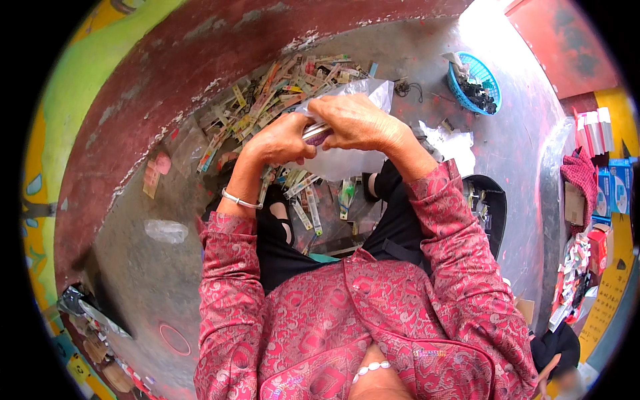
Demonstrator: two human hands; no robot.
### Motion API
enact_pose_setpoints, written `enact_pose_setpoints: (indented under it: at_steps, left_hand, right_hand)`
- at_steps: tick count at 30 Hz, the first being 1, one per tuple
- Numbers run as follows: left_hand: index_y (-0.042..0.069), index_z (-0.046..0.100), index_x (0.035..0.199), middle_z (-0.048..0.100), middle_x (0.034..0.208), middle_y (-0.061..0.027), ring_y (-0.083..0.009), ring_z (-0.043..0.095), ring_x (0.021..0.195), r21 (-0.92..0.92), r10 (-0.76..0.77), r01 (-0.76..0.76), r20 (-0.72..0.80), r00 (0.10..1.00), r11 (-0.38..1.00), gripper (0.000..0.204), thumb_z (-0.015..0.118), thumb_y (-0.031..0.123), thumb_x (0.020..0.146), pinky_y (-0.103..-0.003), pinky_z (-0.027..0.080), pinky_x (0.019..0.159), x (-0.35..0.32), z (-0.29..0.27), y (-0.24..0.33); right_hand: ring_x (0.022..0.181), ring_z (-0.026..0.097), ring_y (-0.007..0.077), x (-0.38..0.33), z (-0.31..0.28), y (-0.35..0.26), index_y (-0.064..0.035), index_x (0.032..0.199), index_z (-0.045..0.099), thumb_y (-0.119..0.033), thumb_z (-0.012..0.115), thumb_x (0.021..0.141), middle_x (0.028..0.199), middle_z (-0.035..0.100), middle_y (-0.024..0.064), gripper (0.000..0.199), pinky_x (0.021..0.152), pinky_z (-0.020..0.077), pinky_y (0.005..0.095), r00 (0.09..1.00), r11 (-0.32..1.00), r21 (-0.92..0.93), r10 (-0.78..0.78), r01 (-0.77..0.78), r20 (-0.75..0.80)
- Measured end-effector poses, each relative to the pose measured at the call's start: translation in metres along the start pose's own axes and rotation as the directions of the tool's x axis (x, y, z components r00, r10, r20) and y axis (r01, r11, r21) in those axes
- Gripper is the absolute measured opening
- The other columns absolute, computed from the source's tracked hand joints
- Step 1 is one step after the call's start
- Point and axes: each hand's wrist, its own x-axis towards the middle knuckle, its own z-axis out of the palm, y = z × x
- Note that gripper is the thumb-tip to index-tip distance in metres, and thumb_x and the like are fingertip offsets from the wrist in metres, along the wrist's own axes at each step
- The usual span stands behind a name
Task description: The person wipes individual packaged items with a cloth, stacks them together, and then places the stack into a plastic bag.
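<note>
My left hand (280,139) and my right hand (360,123) meet in front of me above my knees. Both are closed on a small bundle of thin flat pieces (316,133), pale at the edges with some purple, mostly covered by the fingers. A translucent plastic bag (350,164) spreads below and behind my right hand; whether the fingers grip it too is hidden. Beyond and beneath my hands, a large heap of long, narrow printed strips (257,101) lies loose on the floor, some of them between my feet.
A blue plastic basket (494,79) with black items stands at the far right. A black container (495,230) sits beside my right leg. Crumpled clear plastic (166,231) lies to the left. Boxes (621,187) line the right wall, with another person (559,352) at the lower right.
</note>
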Motion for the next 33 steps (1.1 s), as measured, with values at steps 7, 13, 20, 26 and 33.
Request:
enact_pose_setpoints:
  at_steps: [7,13,20,26,33]
  left_hand:
    - [0.000,0.055,0.108,0.060,0.087,-0.0072,-0.0117,0.055,0.073,-0.177,-0.009,0.027,0.102,0.995,0.984,0.049,0.070,0.029,0.071,-0.026,0.045,0.063,0.001,-0.007,-0.005]
    - [0.000,0.049,0.121,0.057,0.105,-0.0095,-0.0195,0.052,0.089,-0.215,0.137,-0.182,-0.208,0.968,0.959,0.066,0.047,0.055,0.085,-0.034,0.043,0.077,-0.004,-0.018,-0.019]
    - [0.002,0.053,0.116,0.059,0.101,-0.0185,-0.0240,0.054,0.093,0.045,0.033,-0.019,-0.318,0.947,0.999,0.061,0.032,0.054,0.091,-0.033,0.041,0.083,-0.012,-0.017,-0.014]
    - [0.004,0.053,0.113,0.059,0.105,-0.0158,-0.0320,0.058,0.094,0.322,0.197,-0.078,-0.356,0.914,0.944,0.036,0.057,0.019,0.081,-0.037,0.044,0.081,-0.017,-0.015,-0.009]
    - [-0.001,0.057,0.084,0.055,0.102,-0.0177,-0.0366,0.054,0.089,0.621,0.432,-0.062,-0.467,0.772,0.782,0.019,0.051,-0.007,0.068,-0.043,0.043,0.080,-0.004,-0.009,-0.028]
  right_hand:
    - [0.080,0.059,0.0368,-0.002,0.004,0.000,-0.0008,0.085,0.057,-0.014,0.066,0.066,0.081,0.060,0.0184,0.025,0.067,0.0465,0.0437,0.999,0.999,-0.053,0.003,0.000,0.051]
    - [0.080,0.057,0.0358,-0.011,-0.013,0.016,-0.0025,0.083,0.052,-0.015,0.064,0.066,0.081,0.057,0.0154,0.024,0.067,0.0445,0.0436,0.997,0.994,-0.082,0.070,-0.069,0.010]
    - [0.082,0.058,0.0355,-0.017,-0.025,0.027,-0.0040,0.087,0.057,-0.022,0.068,0.066,0.083,0.060,0.0169,0.030,0.072,0.0459,0.0423,0.981,0.976,-0.102,0.185,-0.191,-0.057]
    - [0.083,0.058,0.0350,-0.021,-0.029,0.035,-0.0060,0.091,0.060,-0.025,0.070,0.065,0.083,0.060,0.0157,0.034,0.073,0.0456,0.0419,0.952,0.963,-0.043,0.254,-0.265,-0.174]
    - [0.087,0.057,0.0340,-0.020,-0.035,0.028,-0.0064,0.091,0.061,-0.027,0.071,0.064,0.086,0.060,0.0139,0.036,0.075,0.0453,0.0407,0.926,0.930,-0.105,0.330,-0.353,-0.184]
